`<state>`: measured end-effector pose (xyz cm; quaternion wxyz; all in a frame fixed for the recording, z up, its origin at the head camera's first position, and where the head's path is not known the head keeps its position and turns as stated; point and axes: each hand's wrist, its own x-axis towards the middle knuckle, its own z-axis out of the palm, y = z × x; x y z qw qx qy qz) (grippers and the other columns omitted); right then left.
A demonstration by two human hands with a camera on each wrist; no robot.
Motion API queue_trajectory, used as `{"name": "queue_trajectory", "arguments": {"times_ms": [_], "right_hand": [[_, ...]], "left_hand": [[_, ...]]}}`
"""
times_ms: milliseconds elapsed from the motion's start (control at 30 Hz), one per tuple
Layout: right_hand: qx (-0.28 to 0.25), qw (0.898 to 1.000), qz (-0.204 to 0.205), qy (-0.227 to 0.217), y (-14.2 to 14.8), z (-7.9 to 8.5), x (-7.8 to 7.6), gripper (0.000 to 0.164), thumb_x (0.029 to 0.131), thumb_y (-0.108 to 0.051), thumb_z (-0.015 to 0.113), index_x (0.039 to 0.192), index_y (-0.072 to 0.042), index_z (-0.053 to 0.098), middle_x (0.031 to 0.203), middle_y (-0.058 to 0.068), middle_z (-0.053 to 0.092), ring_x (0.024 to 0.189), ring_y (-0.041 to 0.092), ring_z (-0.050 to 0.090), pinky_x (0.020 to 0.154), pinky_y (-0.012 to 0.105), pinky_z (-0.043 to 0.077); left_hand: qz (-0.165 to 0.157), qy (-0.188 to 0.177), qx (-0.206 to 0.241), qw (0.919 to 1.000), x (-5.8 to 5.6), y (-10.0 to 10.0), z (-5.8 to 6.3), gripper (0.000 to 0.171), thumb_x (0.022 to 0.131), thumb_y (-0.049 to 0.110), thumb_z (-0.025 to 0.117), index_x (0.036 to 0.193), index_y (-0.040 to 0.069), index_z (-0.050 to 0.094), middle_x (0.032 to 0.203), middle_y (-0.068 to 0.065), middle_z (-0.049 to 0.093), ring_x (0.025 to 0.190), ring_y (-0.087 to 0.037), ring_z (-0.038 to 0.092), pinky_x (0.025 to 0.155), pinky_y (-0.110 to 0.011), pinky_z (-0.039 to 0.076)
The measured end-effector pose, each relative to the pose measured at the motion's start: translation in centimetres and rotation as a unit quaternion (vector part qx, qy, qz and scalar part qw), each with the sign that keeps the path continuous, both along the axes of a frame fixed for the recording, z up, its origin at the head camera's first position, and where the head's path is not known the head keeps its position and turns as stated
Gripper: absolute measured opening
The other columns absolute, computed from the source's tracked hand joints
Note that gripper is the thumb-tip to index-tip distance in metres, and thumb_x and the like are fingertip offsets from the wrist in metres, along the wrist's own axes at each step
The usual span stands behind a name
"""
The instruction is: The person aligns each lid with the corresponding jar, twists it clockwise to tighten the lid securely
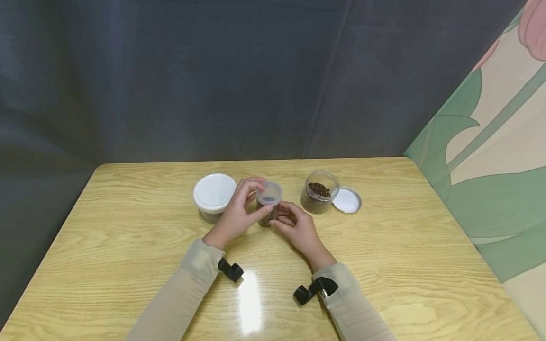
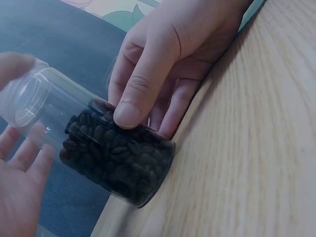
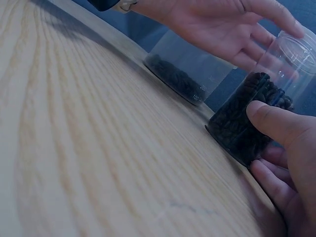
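Observation:
A slim clear jar (image 1: 265, 219) of coffee beans stands upright on the table at the centre, topped by a translucent lid (image 1: 268, 191). Thumb and fingers of my left hand (image 1: 233, 215) hold the lid from both sides. Lower down, my right hand (image 1: 304, 230) grips the jar's body near its base. In the left wrist view the right thumb presses against the jar wall (image 2: 116, 153) over the dark beans. The right wrist view has the left hand (image 3: 217, 29) reaching round the lid, its lower fingers seen through the clear wall.
Left of the jar stands a white-lidded tub (image 1: 214, 192), partly behind my left hand; it holds dark contents. To the right is an open clear jar (image 1: 316, 204) of beans, with a round white lid (image 1: 347, 200) beside it. A dark curtain (image 1: 239, 85) hangs behind the wooden table (image 1: 141, 227).

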<state>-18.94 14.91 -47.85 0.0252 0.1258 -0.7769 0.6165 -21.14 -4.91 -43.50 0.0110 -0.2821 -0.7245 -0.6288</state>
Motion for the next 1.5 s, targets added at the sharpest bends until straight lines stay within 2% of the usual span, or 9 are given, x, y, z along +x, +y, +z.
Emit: {"name": "queue_trajectory", "arguments": {"times_ms": [200, 367, 600, 967, 1300, 1500], "right_hand": [[0.008, 1.000, 0.001, 0.001, 0.0, 0.1, 0.0, 0.048, 0.087, 0.002, 0.078, 0.131, 0.006, 0.060, 0.118, 0.023, 0.066, 0.113, 0.036, 0.064, 0.096, 0.031, 0.056], [0.009, 1.000, 0.004, 0.003, -0.1, 0.0, -0.1, 0.048, 0.087, 0.002, 0.078, 0.131, 0.005, 0.061, 0.118, 0.022, 0.066, 0.113, 0.034, 0.064, 0.095, 0.029, 0.056], [0.006, 1.000, 0.001, 0.005, -0.1, -0.1, -0.1, 0.048, 0.086, 0.003, 0.078, 0.130, 0.007, 0.061, 0.117, 0.023, 0.066, 0.112, 0.036, 0.064, 0.096, 0.032, 0.056], [0.006, 1.000, 0.011, 0.001, 0.2, -0.1, -0.3, 0.050, 0.085, 0.004, 0.078, 0.131, 0.008, 0.059, 0.120, 0.024, 0.065, 0.113, 0.037, 0.064, 0.096, 0.030, 0.056], [0.016, 0.999, 0.034, 0.026, 1.0, -0.3, -0.6, 0.050, 0.085, 0.004, 0.078, 0.131, 0.007, 0.060, 0.123, 0.025, 0.065, 0.114, 0.039, 0.064, 0.095, 0.029, 0.056], [0.020, 0.998, 0.041, 0.031, 1.0, -0.4, -0.7, 0.049, 0.085, 0.003, 0.078, 0.132, 0.007, 0.060, 0.124, 0.025, 0.065, 0.114, 0.039, 0.064, 0.094, 0.029, 0.056]], "left_hand": [[0.002, -0.027, 0.017, 0.9995, 0.0, -0.1, -0.3, 0.055, 0.097, 0.006, 0.068, 0.141, 0.001, 0.034, 0.144, -0.016, 0.040, 0.137, -0.030, 0.045, 0.118, -0.040, 0.036], [0.015, -0.031, 0.010, 0.9994, -0.1, 0.0, -0.5, 0.053, 0.099, 0.011, 0.068, 0.139, 0.004, 0.035, 0.141, -0.014, 0.041, 0.135, -0.028, 0.047, 0.117, -0.038, 0.038], [0.026, -0.021, -0.019, 0.9993, 0.0, 0.1, -0.7, 0.052, 0.100, 0.018, 0.066, 0.140, 0.005, 0.035, 0.142, -0.014, 0.043, 0.136, -0.029, 0.046, 0.117, -0.044, 0.038], [-0.008, -0.005, -0.011, 0.9999, 0.0, 0.0, -0.8, 0.047, 0.104, 0.012, 0.056, 0.144, 0.002, 0.032, 0.148, -0.020, 0.038, 0.141, -0.033, 0.040, 0.120, -0.046, 0.032], [-0.030, 0.014, -0.018, 0.9993, -0.3, -0.2, -1.1, 0.052, 0.108, 0.025, 0.051, 0.150, 0.003, 0.032, 0.150, -0.020, 0.038, 0.138, -0.034, 0.044, 0.119, -0.046, 0.033], [-0.031, 0.016, -0.024, 0.9991, -0.4, -0.5, -1.1, 0.051, 0.108, 0.016, 0.049, 0.155, 0.004, 0.032, 0.151, -0.020, 0.037, 0.138, -0.035, 0.044, 0.118, -0.045, 0.035]]}}
